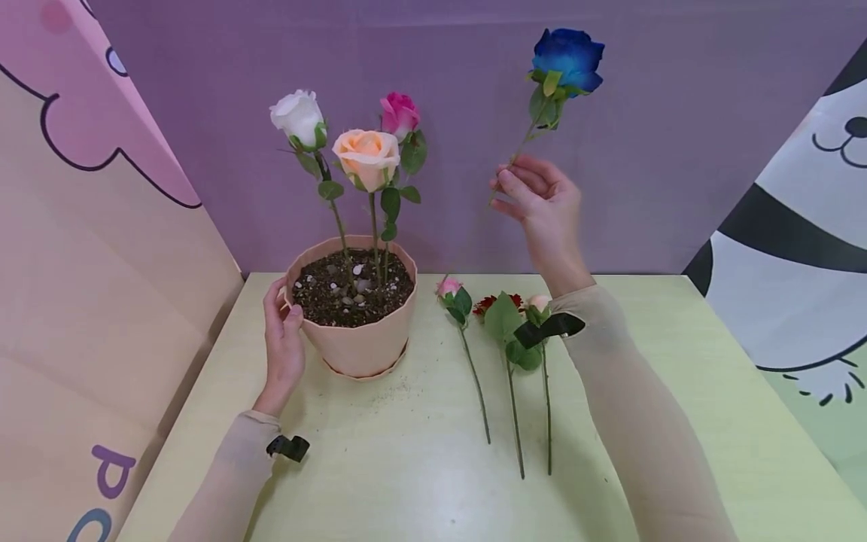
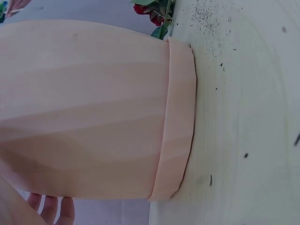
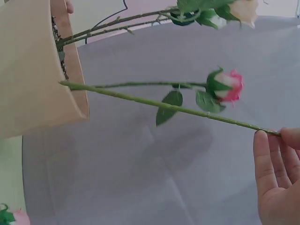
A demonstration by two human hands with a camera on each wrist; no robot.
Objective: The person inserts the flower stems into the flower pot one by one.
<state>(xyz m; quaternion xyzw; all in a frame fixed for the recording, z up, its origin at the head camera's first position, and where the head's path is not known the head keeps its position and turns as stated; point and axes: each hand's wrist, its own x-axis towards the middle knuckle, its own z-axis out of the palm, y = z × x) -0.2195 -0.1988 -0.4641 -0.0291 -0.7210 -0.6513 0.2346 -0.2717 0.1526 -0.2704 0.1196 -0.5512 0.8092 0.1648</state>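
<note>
High at the right in the head view, my right hand [image 1: 545, 203] pinches the stem of a blue rose [image 1: 569, 60] between thumb and fingertips. In the right wrist view its long bare stem [image 3: 159, 107] extends from the fingertips, its cut end overlapping the pot's rim. My left hand [image 1: 283, 350] holds the left side of a pink flower pot [image 1: 359, 346], thumb near the rim. Standing in the pot's dark soil [image 1: 325, 301] are a white rose [image 1: 298, 118], a peach rose [image 1: 368, 158] and a deep pink rose [image 1: 400, 113].
Right of the pot, a pink rosebud [image 1: 448, 287], a dark red flower [image 1: 484, 304] and a pale peach bloom [image 1: 539, 302] lie on the table [image 1: 406, 482], partly behind the right wrist's black strap [image 1: 552, 329]. Soil crumbs lie before the pot. A purple backdrop [image 1: 467, 150] stands behind.
</note>
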